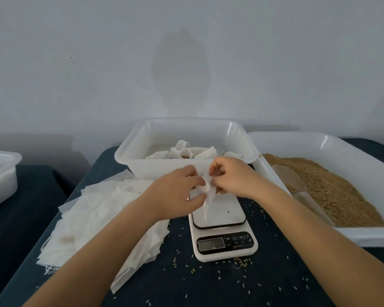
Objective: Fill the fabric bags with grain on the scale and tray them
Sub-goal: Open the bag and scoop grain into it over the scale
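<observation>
Fabric bag (207, 189) — limp, light, empty | left hand (177, 191) and right hand (233, 176) pinch its mouth over scale (220, 216) — take hold by rim

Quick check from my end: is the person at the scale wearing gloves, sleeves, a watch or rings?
No. The left hand and right hand are bare, without gloves. Both forearms are uncovered up to the frame edge, with no sleeves in view. No watch, bracelet or ring shows.
</observation>
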`<state>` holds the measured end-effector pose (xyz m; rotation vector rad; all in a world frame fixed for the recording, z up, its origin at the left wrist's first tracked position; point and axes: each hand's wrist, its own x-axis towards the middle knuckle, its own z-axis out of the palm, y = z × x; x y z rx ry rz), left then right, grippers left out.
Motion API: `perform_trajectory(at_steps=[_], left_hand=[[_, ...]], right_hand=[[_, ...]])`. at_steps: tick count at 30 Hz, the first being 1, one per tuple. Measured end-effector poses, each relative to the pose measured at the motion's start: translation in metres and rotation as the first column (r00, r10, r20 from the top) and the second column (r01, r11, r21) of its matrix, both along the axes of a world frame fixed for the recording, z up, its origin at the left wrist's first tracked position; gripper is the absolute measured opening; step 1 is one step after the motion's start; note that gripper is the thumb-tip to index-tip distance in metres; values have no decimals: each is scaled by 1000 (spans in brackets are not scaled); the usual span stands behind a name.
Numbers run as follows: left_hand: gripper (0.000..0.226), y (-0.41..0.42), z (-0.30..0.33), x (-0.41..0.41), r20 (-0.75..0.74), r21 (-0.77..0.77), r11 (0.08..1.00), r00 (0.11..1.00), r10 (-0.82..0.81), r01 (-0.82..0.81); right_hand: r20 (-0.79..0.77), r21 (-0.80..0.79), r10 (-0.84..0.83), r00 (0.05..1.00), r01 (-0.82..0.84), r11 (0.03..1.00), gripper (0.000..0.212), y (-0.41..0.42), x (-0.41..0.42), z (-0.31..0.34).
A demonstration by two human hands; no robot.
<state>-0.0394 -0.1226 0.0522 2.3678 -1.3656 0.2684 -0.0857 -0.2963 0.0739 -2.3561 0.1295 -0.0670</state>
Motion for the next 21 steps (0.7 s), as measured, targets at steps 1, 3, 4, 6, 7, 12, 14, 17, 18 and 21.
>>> perform_trajectory(at_steps=[1, 3, 4, 6, 7, 12, 14, 17, 18, 21], left_hand=[[37, 0, 2, 2, 85, 74, 997, 996, -25, 19], [33, -2, 5, 6, 207, 128, 989, 974, -93, 68], [26, -4, 6, 6, 213, 80, 991, 969, -122, 107], [17, -9, 6, 6, 132, -40, 989, 982, -135, 142], [15, -11, 5, 6, 61, -88, 988, 990, -123, 129], [12, -22, -3, 6, -155, -237, 971, 987, -40, 2], [9, -25, -5, 6, -163, -239, 971, 986, -17, -23], [9, -24, -7, 7, -171, -201, 978, 985, 20, -55], [9, -23, -7, 7, -164, -187, 981, 986, 25, -56], [7, -23, -6, 8, -146, -169, 984, 989, 40, -64]], right_hand=[[-24, 15, 12, 1000, -12, 1000, 21, -3, 1, 2], [-79, 67, 32, 996, -27, 997, 22, -9, 0, 5], [-101, 86, 42, 994, -33, 996, 22, -12, -1, 6], [-120, 114, 51, 991, -37, 993, 22, -17, -2, 6], [-120, 132, 48, 992, -32, 991, 23, -19, -2, 6], [-72, 164, -9, 997, 21, 986, 22, -24, -4, -4], [-117, 198, 13, 993, 11, 980, 20, -25, -7, -5], [-180, 178, 13, 983, 20, 984, 10, -36, -13, 6], [-156, 135, -49, 986, 71, 988, 6, -45, -15, 13], [-66, -218, -313, 947, 293, 931, 15, -91, -26, 32]])
